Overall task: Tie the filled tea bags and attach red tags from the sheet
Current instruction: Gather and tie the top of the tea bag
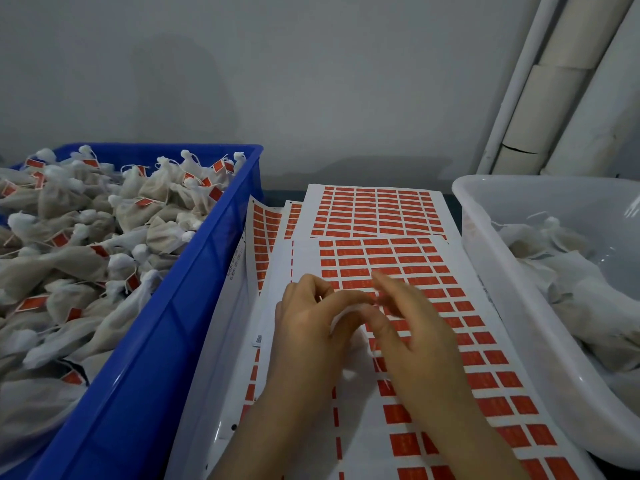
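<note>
Both hands are held together low over the top sheet of red tags (408, 306), fingertips meeting just above it. The left hand (304, 327) has fingers curled, thumb and forefinger drawn close as if pinching; a thin white sliver, possibly string, shows at the fingertips but whether it is actually held cannot be told. The right hand (415, 327) is motion-blurred, fingers loosely bent over the tag rows; its grip cannot be told either. No tea bag is clearly seen in either hand. The sheet is laid directly in front, between the two bins, probably so tags can be peeled within short reach; more tag sheets (377, 211) are stacked underneath and behind it. Tied and tagged tea bags (104, 237) are heaped in the blue crate (194, 289) at left, likely the finished pile. Untagged filled bags (571, 265) lie in the white tub (512, 306) at right, judged the supply still to be done. Step judged: a tag being picked or fixed.
</note>
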`<action>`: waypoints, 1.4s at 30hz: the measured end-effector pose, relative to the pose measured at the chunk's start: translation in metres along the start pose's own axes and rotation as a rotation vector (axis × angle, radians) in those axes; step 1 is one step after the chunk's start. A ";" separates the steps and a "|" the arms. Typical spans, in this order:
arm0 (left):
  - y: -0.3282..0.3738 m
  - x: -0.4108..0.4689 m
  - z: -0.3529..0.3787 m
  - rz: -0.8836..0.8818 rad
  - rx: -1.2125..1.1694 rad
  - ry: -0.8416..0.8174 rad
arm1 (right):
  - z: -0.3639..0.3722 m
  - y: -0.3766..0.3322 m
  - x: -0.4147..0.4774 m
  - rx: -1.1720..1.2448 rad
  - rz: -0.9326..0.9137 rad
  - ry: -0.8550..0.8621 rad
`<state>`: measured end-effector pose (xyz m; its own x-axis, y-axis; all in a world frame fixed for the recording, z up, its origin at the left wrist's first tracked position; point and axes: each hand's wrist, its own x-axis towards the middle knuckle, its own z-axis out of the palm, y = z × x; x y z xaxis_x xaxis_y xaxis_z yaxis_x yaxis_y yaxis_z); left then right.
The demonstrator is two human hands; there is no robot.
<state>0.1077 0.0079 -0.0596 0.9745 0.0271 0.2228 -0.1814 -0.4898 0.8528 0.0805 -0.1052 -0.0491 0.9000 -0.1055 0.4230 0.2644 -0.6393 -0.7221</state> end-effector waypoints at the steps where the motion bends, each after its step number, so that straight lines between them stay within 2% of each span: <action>1: 0.000 0.001 0.001 -0.047 -0.063 0.020 | 0.001 0.003 0.001 0.036 0.074 -0.053; 3: 0.000 0.003 0.003 -0.142 -0.189 0.043 | 0.000 0.007 0.001 0.084 0.133 -0.063; 4: -0.001 0.002 0.003 -0.131 -0.183 0.040 | 0.000 0.009 0.002 0.095 0.146 -0.060; 9: -0.001 -0.005 -0.002 0.187 0.070 0.111 | -0.003 0.011 0.001 0.058 0.144 -0.079; 10: 0.000 -0.006 -0.004 0.196 0.089 0.138 | -0.004 0.010 0.001 0.051 0.144 -0.077; 13: 0.010 -0.010 -0.007 0.083 -0.077 0.150 | -0.005 0.008 -0.001 0.072 0.119 0.007; 15: 0.014 -0.010 -0.008 -0.123 -0.272 0.089 | -0.005 0.005 -0.002 0.083 0.073 0.069; 17: 0.017 -0.005 -0.010 -0.389 -0.339 -0.143 | -0.003 0.004 -0.004 0.056 -0.034 0.141; 19: 0.018 -0.002 -0.014 -0.515 -0.417 -0.345 | -0.001 0.005 -0.005 -0.053 -0.184 0.207; 22: 0.013 -0.001 -0.020 -0.591 -0.709 -0.364 | -0.001 0.003 -0.007 -0.097 -0.307 0.137; 24: 0.010 0.000 -0.025 -0.632 -0.937 -0.384 | -0.001 0.004 -0.008 -0.075 -0.341 0.055; 26: 0.008 0.002 -0.029 -0.691 -1.068 -0.392 | -0.002 0.003 -0.009 -0.058 -0.353 0.030; 29: 0.009 0.002 -0.028 -0.681 -0.912 -0.406 | -0.003 0.003 -0.008 -0.022 -0.313 0.036; 32: 0.011 0.003 -0.022 -0.617 -0.484 -0.331 | -0.005 0.005 -0.005 0.002 -0.250 -0.004; 34: 0.006 0.003 -0.019 -0.497 -0.265 -0.295 | -0.006 0.007 -0.004 -0.017 -0.228 -0.065; 37: 0.000 -0.001 -0.018 -0.280 -0.094 -0.280 | -0.003 0.012 -0.005 -0.079 -0.218 -0.142; 42: -0.005 -0.001 -0.013 -0.121 0.127 -0.111 | 0.002 0.019 -0.005 -0.204 -0.201 -0.213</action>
<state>0.1055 0.0214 -0.0585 0.9980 0.0000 0.0632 -0.0508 -0.5946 0.8024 0.0820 -0.1156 -0.0659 0.8949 0.1853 0.4061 0.3882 -0.7723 -0.5029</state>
